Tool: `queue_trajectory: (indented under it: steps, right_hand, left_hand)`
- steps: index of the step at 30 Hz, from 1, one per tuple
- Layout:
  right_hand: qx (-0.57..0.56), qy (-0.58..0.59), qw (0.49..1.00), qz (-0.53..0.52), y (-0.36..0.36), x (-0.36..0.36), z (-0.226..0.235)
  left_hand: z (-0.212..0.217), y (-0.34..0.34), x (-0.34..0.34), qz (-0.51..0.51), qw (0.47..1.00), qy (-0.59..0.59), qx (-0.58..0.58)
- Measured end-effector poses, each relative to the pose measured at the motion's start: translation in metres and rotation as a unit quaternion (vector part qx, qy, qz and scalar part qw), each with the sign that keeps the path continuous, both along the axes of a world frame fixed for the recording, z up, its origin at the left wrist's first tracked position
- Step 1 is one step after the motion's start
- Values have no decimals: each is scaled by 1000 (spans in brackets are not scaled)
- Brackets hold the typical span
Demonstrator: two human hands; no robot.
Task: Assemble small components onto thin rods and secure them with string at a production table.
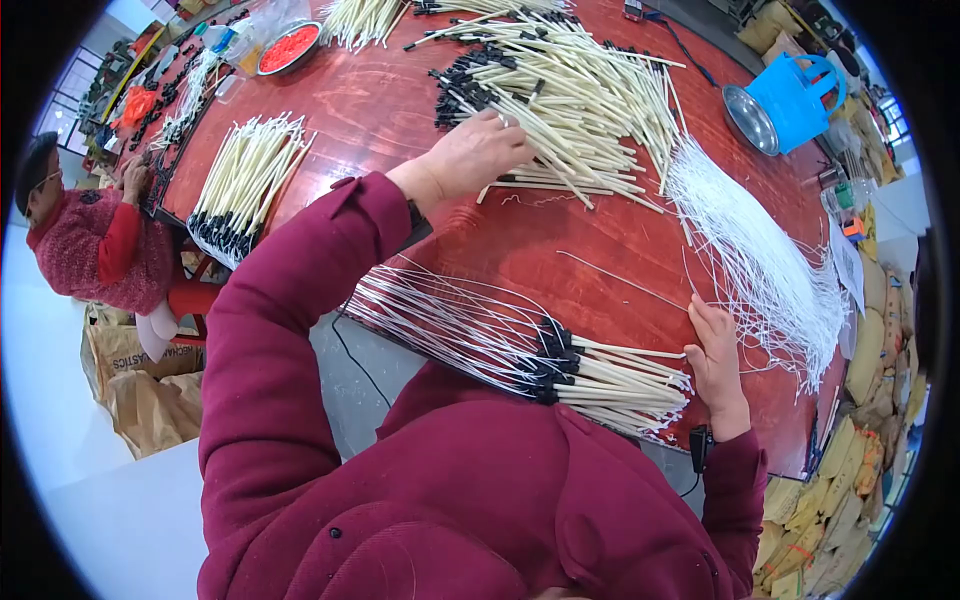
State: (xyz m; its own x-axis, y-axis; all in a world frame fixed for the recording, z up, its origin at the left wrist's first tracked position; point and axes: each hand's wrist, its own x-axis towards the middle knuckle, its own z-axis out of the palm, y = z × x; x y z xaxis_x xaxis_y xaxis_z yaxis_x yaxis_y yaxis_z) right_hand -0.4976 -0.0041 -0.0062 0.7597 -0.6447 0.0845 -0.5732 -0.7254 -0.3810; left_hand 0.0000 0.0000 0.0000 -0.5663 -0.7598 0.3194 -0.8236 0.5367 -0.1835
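Nearest the camera: maroon sleeves and chest of the person, filling the lower frame. Just beyond, at the table's near edge, an assembled bundle (560, 365) of cream sticks with black connectors and thin white wires fanning left over the edge.

Main pile of cream sticks (570, 95) lies mid-table, many tipped with black connectors, loosely crossed. Left hand (475, 155) rests on the pile's near-left edge, fingers curled down over the sticks; whether it grips one or only presses, cannot tell.

Right hand (715, 365) lies flat on the red table (400, 100), fingers extended and relaxed, holding nothing, just beside the bundle's stick ends and near the heap of loose white wires (770, 260). A single wire lies apart between hand and pile.

Containers: red bowl (288, 47) at far left, filled with small red pieces. Metal dish (750, 120) at far right, contents not discernible, touching a blue bag (795, 95); its inside is hidden.

Other: a second stick bundle (245, 180), black ends toward the left edge, well apart from the left hand. More sticks at the far edge. Another person (95, 245) in a red top works at the far-left end. Brown paper sacks (140, 385) on the floor at left; yellowish bags stacked at right.
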Motion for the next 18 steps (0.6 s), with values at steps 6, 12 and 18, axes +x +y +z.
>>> queue_trajectory:
  steps: [6,12,18]
  right_hand:
    - [10,0,1000,-3,5,2,4]
    - [6,14,1000,-6,9,-2,-2]
    - [-24,-34,999,18,0,3,-10]
  left_hand:
    - [19,-15,3,32,997,56,-33]
    - [31,10,-28,21,989,142,-29]
    - [14,73,-48,41,949,302,83]
